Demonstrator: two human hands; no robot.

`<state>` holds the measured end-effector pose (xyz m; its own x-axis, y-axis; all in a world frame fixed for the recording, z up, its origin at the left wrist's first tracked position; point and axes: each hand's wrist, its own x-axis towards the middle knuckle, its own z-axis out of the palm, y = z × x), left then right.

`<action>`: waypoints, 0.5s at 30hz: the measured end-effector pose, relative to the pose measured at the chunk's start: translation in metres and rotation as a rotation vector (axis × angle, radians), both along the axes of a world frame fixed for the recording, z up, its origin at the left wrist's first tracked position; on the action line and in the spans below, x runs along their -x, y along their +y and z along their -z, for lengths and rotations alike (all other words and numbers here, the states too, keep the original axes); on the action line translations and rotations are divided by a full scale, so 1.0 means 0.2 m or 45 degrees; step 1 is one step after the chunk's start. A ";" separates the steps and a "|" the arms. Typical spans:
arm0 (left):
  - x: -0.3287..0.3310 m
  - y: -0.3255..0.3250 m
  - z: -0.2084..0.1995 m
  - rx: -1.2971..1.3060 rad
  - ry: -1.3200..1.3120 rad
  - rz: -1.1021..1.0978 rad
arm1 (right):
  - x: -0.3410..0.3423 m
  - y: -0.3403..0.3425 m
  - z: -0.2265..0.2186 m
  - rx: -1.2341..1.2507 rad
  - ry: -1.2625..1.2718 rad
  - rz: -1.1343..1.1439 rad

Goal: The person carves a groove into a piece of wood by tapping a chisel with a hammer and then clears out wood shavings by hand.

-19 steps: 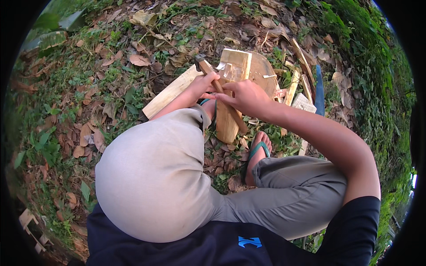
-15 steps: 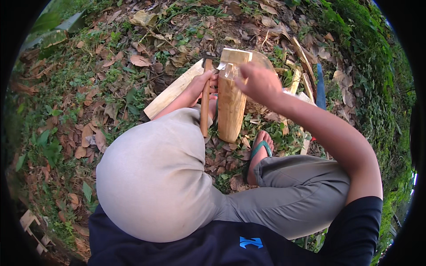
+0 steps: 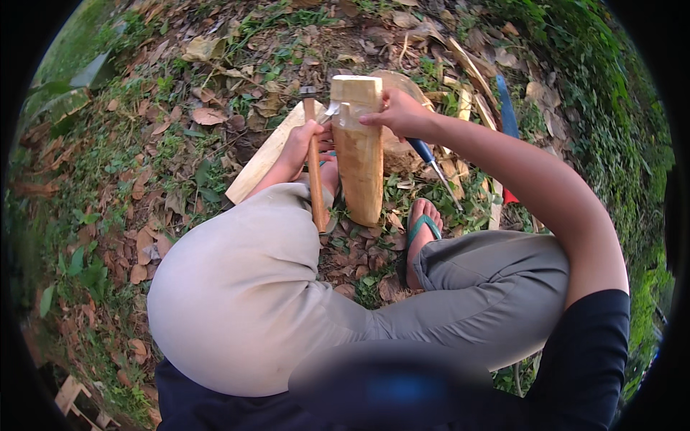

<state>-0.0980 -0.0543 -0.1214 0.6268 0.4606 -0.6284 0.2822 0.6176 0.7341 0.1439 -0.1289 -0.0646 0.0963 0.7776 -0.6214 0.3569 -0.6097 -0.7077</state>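
A thick block of pale wood [image 3: 359, 169] stands before me, tapering toward its near end, with a notch cut around its upper part. My left hand [image 3: 298, 147] is closed around the wooden handle of a hammer [image 3: 315, 172] beside the block; the hammer's dark head is at the far end. My right hand [image 3: 397, 113] pinches the block's right edge by the notch, thumb on its face. From beneath that hand juts a blue-handled tool [image 3: 422, 152] with a thin metal shaft; whether the hidden fingers hold it I cannot tell.
Behind the block is a round stump [image 3: 402, 154]. A pale plank [image 3: 266, 154] slants behind my left forearm. Wood strips [image 3: 478, 90] and a long blue flat piece [image 3: 507, 108] lie at the right. My sandalled foot [image 3: 424, 223] is near the block, among leaves and grass.
My right hand, blurred before, is now at the block's right edge. The blue-handled tool has come into sight beneath it. The hammer stays in my left hand.
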 end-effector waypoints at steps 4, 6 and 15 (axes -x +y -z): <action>0.03 0.02 0.01 0.106 -0.243 -0.048 | -0.04 -0.01 -0.06 -0.181 0.021 0.018; 0.07 0.04 0.02 0.190 -0.424 -0.059 | -0.08 -0.01 -0.07 -0.490 0.019 -0.061; 0.19 0.12 0.11 0.093 -0.338 -0.534 | -0.27 0.10 -0.67 -0.704 0.076 -0.604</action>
<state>-0.1351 -0.0294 -0.1435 0.5397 0.6681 -0.5122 -0.1924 0.6902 0.6976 0.1973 -0.1085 0.0690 -0.3507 0.9289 -0.1191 0.4448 0.0533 -0.8940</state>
